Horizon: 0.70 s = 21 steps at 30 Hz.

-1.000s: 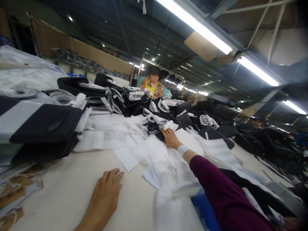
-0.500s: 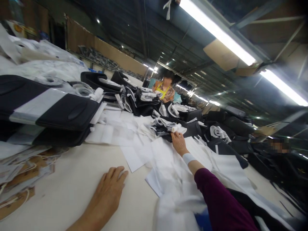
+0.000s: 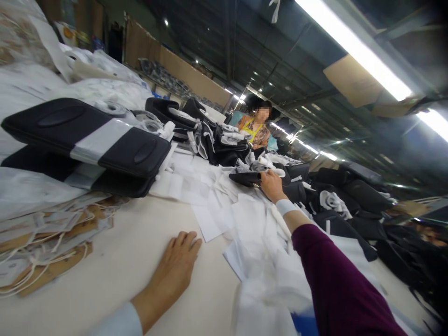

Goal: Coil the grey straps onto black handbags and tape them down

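Note:
My left hand (image 3: 178,263) lies palm down on the pale tabletop (image 3: 140,261), fingers slightly spread, holding nothing. At the end of my outstretched arm, my right hand (image 3: 273,185) is closed on the near edge of a black bag (image 3: 244,178) with white-wrapped parts on top. Part of that bag is hidden behind my fingers. Below my right arm, white sheets (image 3: 250,224) lie loosely spread over the table.
A stack of flat black bags (image 3: 140,163) banded in clear wrap stands at left. Brown corded tags (image 3: 52,266) lie in front of it. More black bags (image 3: 346,186) are heaped at the right. A person (image 3: 257,126) is beyond the pile.
The view has swung, so the scene sits further right. My right hand has lifted the bag's edge, and its black side now shows. My left hand still rests on the table.

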{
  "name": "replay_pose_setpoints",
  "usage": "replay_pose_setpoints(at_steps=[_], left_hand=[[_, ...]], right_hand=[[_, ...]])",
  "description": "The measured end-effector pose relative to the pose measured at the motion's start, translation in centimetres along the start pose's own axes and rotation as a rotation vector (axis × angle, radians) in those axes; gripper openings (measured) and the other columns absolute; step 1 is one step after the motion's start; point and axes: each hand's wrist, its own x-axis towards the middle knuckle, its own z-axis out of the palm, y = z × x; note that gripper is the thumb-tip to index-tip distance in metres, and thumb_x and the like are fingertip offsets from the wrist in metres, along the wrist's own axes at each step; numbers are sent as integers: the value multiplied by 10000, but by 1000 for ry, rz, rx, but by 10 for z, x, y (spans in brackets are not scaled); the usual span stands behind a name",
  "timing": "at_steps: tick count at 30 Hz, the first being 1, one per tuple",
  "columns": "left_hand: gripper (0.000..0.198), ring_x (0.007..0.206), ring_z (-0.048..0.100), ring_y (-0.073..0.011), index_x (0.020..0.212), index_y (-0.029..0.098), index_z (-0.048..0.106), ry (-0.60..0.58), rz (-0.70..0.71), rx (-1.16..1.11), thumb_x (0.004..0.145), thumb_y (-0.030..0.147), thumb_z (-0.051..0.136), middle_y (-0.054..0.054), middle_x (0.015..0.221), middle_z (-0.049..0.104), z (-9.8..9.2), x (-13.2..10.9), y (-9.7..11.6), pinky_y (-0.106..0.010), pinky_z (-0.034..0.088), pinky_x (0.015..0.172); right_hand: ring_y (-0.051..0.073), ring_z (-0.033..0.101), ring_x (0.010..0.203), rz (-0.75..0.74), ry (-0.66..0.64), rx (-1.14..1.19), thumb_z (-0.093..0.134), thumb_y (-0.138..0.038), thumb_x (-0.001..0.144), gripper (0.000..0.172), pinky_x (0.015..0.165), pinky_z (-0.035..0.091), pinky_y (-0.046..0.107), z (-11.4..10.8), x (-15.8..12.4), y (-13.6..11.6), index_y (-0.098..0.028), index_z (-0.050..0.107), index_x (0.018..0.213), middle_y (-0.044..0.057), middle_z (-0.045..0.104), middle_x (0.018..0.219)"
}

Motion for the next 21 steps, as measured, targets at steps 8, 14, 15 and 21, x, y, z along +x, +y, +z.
replay_pose_setpoints(at_steps=[8,14,15,21], left_hand=[[494,1223,405,-291,1260,205,564,31,8,-37,861,11,346,-99,1348,508,-3,-4,0,-468,372,1011],[489,1253,421,-259,1317,143,487,132,46,-456,852,43,372,-139,1319,500,-19,2,11,-486,350,1075],[488,1273,416,-245,1341,147,456,168,83,-635,866,66,376,-141,1344,477,-28,5,17,-470,350,1089],[596,1375,349,-223,1471,324,224,315,-5,-1770,944,369,499,-60,1572,191,-98,2,69,-349,431,1030]], right_hand=[[261,534,895,33,22,-9,517,-128,822,249,693,332,328,-76,30,-4,-85,603,1053,164,612,940],[226,549,850,83,113,-16,508,-191,851,199,650,343,304,-179,9,-22,-137,577,1029,119,592,968],[222,550,849,78,128,-5,509,-183,847,193,652,346,300,-198,-1,-29,-143,574,1024,110,590,957],[241,540,890,-43,121,58,496,-124,852,147,671,370,307,-321,-80,-93,-159,559,981,106,592,894]])
